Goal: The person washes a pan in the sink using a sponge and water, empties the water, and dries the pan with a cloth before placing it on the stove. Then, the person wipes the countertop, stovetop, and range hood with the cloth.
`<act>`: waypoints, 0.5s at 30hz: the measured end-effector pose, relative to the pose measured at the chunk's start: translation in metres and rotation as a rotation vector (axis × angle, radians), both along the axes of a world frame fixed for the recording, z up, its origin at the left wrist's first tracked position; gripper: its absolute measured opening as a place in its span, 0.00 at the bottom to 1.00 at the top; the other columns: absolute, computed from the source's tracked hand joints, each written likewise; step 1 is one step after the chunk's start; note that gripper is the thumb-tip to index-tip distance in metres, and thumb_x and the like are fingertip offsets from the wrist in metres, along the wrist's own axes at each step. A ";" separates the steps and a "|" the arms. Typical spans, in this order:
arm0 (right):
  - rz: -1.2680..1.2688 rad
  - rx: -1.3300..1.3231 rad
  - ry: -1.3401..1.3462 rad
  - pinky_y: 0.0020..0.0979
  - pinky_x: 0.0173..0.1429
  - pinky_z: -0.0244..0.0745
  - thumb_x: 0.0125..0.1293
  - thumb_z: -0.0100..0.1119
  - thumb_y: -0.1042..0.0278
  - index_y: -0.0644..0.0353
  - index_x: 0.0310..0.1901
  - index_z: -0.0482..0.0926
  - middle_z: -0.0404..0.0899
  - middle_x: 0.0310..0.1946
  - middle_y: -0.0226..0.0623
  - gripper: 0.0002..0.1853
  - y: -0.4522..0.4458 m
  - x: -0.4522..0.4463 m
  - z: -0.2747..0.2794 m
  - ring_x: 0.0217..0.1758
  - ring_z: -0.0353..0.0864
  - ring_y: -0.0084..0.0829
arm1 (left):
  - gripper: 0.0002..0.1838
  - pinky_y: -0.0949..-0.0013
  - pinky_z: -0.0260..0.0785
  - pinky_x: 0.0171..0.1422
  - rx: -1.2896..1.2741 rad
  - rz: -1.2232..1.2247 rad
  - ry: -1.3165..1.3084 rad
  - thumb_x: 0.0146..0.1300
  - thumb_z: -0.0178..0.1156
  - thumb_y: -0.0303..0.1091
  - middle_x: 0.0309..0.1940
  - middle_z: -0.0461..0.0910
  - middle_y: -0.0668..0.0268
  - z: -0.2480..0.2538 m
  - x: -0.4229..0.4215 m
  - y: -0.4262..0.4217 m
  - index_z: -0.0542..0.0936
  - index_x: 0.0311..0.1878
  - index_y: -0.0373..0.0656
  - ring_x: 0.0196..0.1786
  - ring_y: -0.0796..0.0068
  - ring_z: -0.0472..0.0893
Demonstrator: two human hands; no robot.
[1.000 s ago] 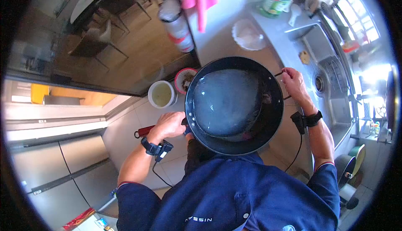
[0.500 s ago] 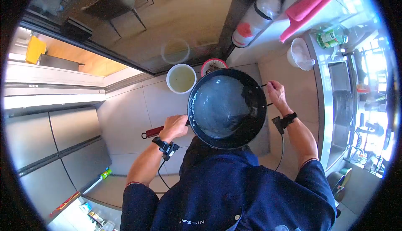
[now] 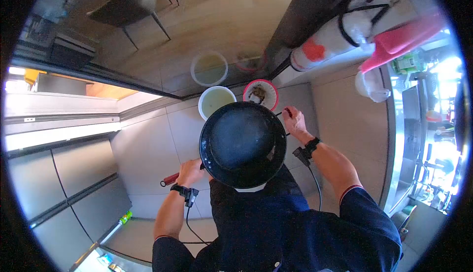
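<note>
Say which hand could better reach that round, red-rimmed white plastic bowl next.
Probably the right hand: though holding the round black metal pan's wire handle, it's nearer the bowl. The left hand grips the red handle opposite.

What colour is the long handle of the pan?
Dark red, best seen in the head view.

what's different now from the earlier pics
The pan has moved down and away from the sink counter, toward the floor. Nothing was let go: the left hand and right hand still grip its handles. The white bucket and red-rimmed bowl stayed put.
</note>
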State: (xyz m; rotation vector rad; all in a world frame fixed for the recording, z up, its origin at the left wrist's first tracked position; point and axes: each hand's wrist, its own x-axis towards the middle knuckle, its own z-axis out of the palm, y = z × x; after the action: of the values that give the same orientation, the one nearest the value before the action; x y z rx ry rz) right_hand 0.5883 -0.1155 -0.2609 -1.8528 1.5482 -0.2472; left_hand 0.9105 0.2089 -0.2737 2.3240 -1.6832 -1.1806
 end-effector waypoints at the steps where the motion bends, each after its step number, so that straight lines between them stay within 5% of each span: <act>1: 0.000 -0.032 -0.037 0.37 0.47 0.78 0.69 0.58 0.59 0.63 0.48 0.82 0.84 0.34 0.47 0.16 0.002 0.003 -0.014 0.39 0.85 0.36 | 0.16 0.43 0.75 0.50 -0.002 0.001 0.010 0.58 0.62 0.38 0.36 0.85 0.50 -0.017 0.006 0.003 0.82 0.50 0.52 0.42 0.43 0.84; 15: 0.001 0.006 0.151 0.40 0.46 0.78 0.69 0.58 0.57 0.63 0.48 0.81 0.83 0.33 0.52 0.17 0.017 0.041 -0.191 0.39 0.85 0.44 | 0.14 0.41 0.74 0.51 0.090 -0.031 0.105 0.57 0.62 0.36 0.36 0.85 0.47 -0.189 0.083 -0.005 0.83 0.46 0.43 0.43 0.41 0.84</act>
State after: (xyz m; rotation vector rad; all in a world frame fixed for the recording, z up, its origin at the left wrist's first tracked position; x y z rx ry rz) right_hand 0.6291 -0.0988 -0.4521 -1.9048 1.6466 -0.1042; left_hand 0.9936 0.2038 -0.4622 2.2490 -1.6710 -1.3858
